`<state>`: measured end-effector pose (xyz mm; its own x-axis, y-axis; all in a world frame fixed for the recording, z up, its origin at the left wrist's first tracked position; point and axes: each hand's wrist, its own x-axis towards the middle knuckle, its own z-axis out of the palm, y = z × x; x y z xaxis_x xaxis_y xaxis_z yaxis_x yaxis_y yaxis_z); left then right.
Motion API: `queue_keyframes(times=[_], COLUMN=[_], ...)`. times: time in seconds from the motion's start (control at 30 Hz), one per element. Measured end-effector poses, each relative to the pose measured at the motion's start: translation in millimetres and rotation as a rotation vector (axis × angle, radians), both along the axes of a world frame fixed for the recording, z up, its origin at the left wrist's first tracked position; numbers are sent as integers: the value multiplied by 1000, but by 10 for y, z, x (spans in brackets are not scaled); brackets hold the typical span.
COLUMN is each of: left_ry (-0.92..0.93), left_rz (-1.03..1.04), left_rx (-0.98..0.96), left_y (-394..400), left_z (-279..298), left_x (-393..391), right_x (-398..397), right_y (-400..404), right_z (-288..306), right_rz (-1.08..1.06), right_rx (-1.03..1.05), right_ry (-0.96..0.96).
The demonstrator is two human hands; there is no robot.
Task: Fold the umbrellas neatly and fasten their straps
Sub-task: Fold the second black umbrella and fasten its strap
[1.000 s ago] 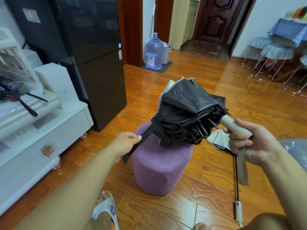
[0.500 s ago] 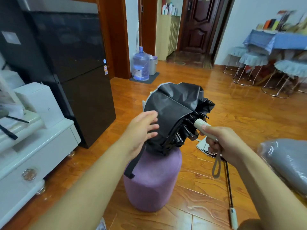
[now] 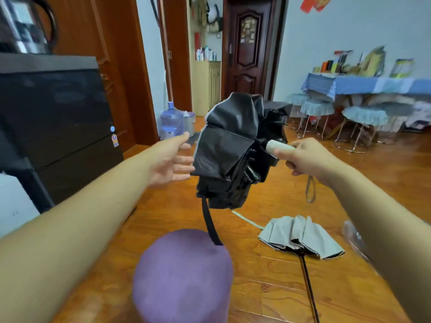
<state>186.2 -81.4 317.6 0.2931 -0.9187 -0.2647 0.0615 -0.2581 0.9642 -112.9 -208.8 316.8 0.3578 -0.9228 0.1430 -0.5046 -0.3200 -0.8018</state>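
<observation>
The left hand [image 3: 171, 160] is spread flat, fingers wide, holding nothing, just beside the black umbrella [image 3: 235, 148]. That umbrella hangs in the air, bunched and loose, above the purple stool [image 3: 184, 276], with its strap [image 3: 211, 221] dangling unfastened. The right hand [image 3: 305, 157] is closed around its pale handle [image 3: 278, 146]. On the floor [image 3: 268, 297] to the right lies a grey umbrella [image 3: 300, 236], collapsed but unfolded.

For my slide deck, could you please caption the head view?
Right hand holds a black umbrella by its handle; open left hand reaches for the canopy, strap dangling unfastened.
</observation>
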Motion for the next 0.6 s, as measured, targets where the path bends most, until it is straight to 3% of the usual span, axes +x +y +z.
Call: queue_keyframes(times=[0.2, 0.37, 0.5, 0.6], left_ry=[-19, 36, 324, 605], left_rz=[82, 127, 167, 336], left_rx=[-51, 39, 162, 172], left_y=[240, 504, 730, 957], left_z=[148, -315, -1123, -1697], left_x=[238, 286, 106, -7], right_x=[205, 471, 694, 834], right_y=[-450, -403, -9, 452], right_z=[130, -190, -957, -1654], right_rz=[-162, -150, 31, 187], right_rx=[-443, -526, -412, -322], right_ry=[460, 631, 688, 743])
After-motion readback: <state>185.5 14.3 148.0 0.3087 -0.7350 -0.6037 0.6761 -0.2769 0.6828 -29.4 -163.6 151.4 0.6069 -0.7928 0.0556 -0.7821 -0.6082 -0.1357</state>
